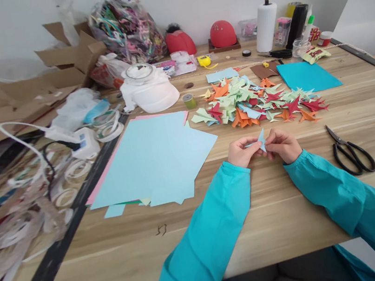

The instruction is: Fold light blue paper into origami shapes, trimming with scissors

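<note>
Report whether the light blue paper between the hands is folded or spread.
Folded: the light blue paper forms a small shape with narrow, pointed tips, held by the left hand and right hand.

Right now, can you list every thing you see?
folded paper piece: one, light blue, centre right
paper shapes: many, mixed colours, piled beyond
scissors: one, black, right
paper sheets: several, mostly light blue, left
big sheet: one visible, bright blue, back right
spool: one, olive, left of pile
cap-like thing: one, white, behind sheets
tape measure: one, yellow, back
dome shapes: two, red, back
tall cylinders: two, white and black, back
cardboard box: at least one, brown, back left
stuffed bag: one, multicoloured, back
power strip: one, white, left
strips: many, pale, far left
small supplies: several, mixed, back right
table: one, brown, underneath
left hand, right hand: two, teal-sleeved, holding piece
</note>
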A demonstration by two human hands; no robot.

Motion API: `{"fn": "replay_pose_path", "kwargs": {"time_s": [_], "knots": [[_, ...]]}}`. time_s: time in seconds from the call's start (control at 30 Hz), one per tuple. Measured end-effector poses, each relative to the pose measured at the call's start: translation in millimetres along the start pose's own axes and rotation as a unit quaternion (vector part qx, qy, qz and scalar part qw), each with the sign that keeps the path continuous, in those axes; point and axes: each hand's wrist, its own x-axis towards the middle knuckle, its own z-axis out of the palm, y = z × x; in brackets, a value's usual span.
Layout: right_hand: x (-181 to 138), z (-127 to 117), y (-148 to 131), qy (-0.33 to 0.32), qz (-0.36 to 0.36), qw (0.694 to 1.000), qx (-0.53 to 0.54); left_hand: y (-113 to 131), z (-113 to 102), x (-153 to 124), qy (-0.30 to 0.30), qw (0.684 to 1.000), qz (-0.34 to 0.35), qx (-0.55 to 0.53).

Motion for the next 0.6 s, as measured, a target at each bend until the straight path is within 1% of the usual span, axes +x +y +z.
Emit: {"fn": "replay_pose_path", "kwargs": {"time_s": [0.1,0.27,0.4,0.5,0.6], "knots": [[0.6,-0.2,0.0,0.001,0.004,1.000,-0.001,1.9,0.2,0.2,-0.006,1.000,-0.010,0.007],[1.4,1.5,-2.2,0.009,0.030,1.000,0.005,4.3,-0.6,-1.9,-0.014,1.000,-0.006,0.006],[1.1,1.6,-3.1,0.004,0.056,0.998,0.025,8.0,-6.0,-1.6,-0.029,0.999,0.001,0.042],[1.8,-0.5,-3.5,-0.034,0.090,0.994,0.054,11.7,-11.5,-0.1,-0.053,0.995,0.005,0.086],[3.2,-3.3,-4.5,-0.083,0.135,0.984,0.083,14.0,-15.0,0.3,-0.055,0.992,0.012,0.114]]}}
